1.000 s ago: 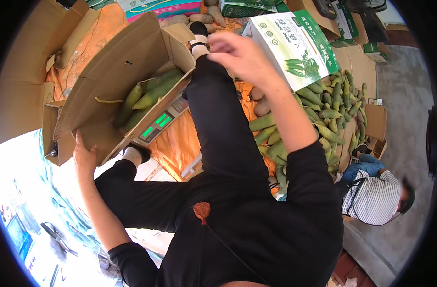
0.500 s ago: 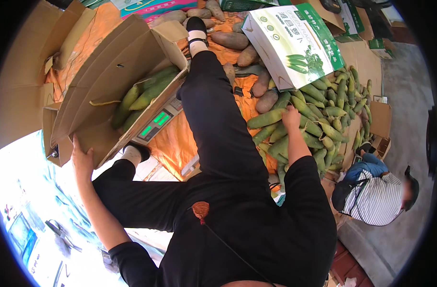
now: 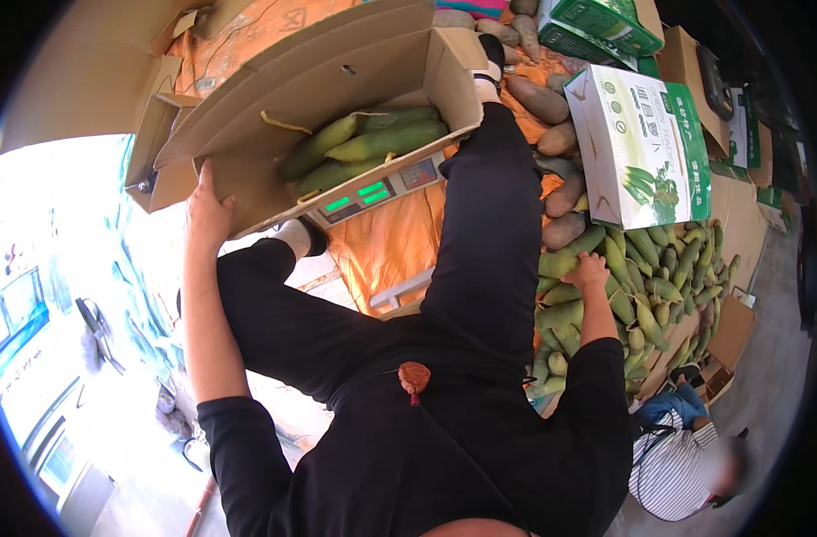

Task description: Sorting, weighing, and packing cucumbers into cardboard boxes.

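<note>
A cardboard box (image 3: 453, 76) with raised flaps stands on a scale (image 3: 417, 175) that has lit green displays. Several long green radishes (image 3: 386, 141) lie inside the box. At the box's near left corner, my left hand (image 3: 209, 213) grips the cardboard edge, fingers partly hidden by it. On my right, my right hand (image 3: 589, 272) is closed around one end of a green radish (image 3: 559, 262) at the near left side of a pile of radishes (image 3: 663, 288). The radish still lies against the others.
A white and green printed carton (image 3: 637, 148) stands behind the pile. Brownish tubers (image 3: 538, 98) lie on the orange sheet (image 3: 377, 255) beyond my leg. Another person (image 3: 677, 465) in a striped top is at the lower right. More green cartons (image 3: 605, 27) stand at the back.
My view has turned, so the box, scale and pile appear farther right. My left hand stays on the box edge, and my right hand remains on the radish.
</note>
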Available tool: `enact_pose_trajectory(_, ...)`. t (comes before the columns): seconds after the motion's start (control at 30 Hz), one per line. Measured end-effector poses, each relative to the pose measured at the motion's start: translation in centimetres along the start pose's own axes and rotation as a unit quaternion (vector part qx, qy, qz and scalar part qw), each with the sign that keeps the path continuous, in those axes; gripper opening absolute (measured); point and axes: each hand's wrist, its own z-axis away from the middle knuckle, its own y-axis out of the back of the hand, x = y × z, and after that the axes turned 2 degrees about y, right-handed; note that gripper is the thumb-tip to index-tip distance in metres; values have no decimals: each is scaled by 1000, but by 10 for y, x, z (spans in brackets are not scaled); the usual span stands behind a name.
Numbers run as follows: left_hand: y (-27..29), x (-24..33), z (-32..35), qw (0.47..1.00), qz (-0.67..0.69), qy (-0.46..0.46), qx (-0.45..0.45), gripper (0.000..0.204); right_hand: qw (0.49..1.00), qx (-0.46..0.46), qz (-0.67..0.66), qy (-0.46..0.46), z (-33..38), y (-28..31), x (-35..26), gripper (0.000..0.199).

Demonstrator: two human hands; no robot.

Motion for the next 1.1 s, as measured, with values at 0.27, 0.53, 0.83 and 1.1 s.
enact_pose_trajectory(0.27, 1, -1, 2, 999, 24, -23, 13, 66, 983, 17, -115, 140, -17, -14, -14, 62)
enact_pose_trajectory(0.53, 6, 1, 2, 999, 6, 16, -29, 67, 977, 140, 24, 156, 12, 31, -31, 55)
enact_pose_trajectory(0.83, 7, -6, 7, 1000, 16, -13, -11, 72, 823, 510, -164, 186, 116, 186, -16, 56)
enact_pose_trajectory(1.1, 8, -6, 6, 1000, -3, -26, -8, 72, 687, 450, -372, 431, 171, 266, -109, 50)
